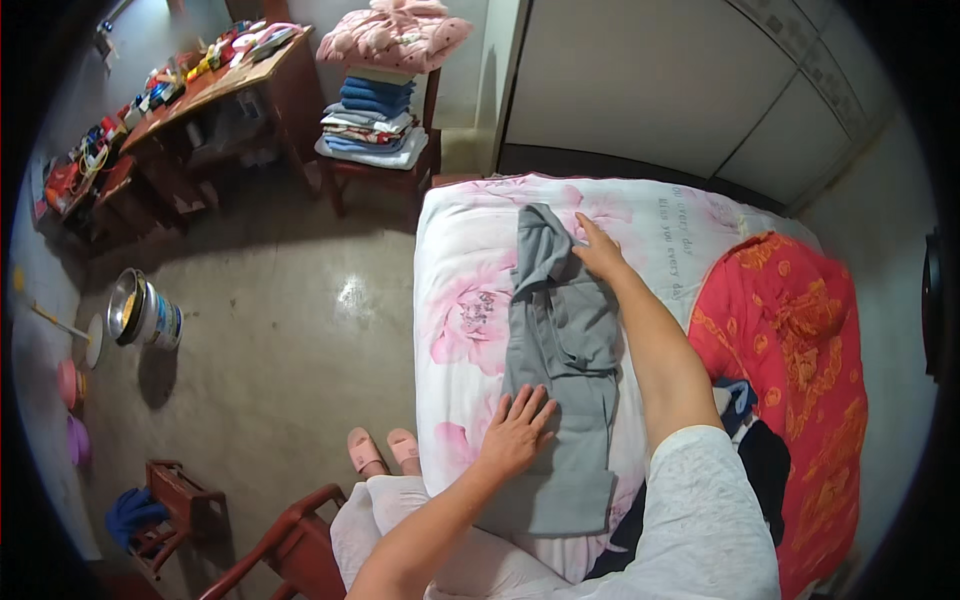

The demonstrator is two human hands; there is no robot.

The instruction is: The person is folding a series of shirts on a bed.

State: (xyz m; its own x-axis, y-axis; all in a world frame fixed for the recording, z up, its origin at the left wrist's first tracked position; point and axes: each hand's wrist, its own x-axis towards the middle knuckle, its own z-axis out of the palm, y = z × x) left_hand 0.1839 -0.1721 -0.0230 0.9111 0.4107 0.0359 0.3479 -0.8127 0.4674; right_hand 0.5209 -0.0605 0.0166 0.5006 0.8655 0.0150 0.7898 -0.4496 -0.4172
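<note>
A grey hooded garment (574,442) lies folded in a long strip on the floral bedsheet (469,225). Its hood (541,244) is at the far end, and one folded part rests across the middle. My left hand (517,435) is laid flat on the near half of the cloth, fingers spread. Farther off, my right hand (600,247) is at the right edge of the hood with fingers apart; its thumb reaches the cloth's edge. Neither hand grips anything.
On the bed's right are a red and orange quilt (795,322) and dark clothes (761,457). A wooden chair (375,161) holds stacked folded clothes (371,112). A cluttered desk (217,90) stands far left. Another chair (292,544) is beside my legs.
</note>
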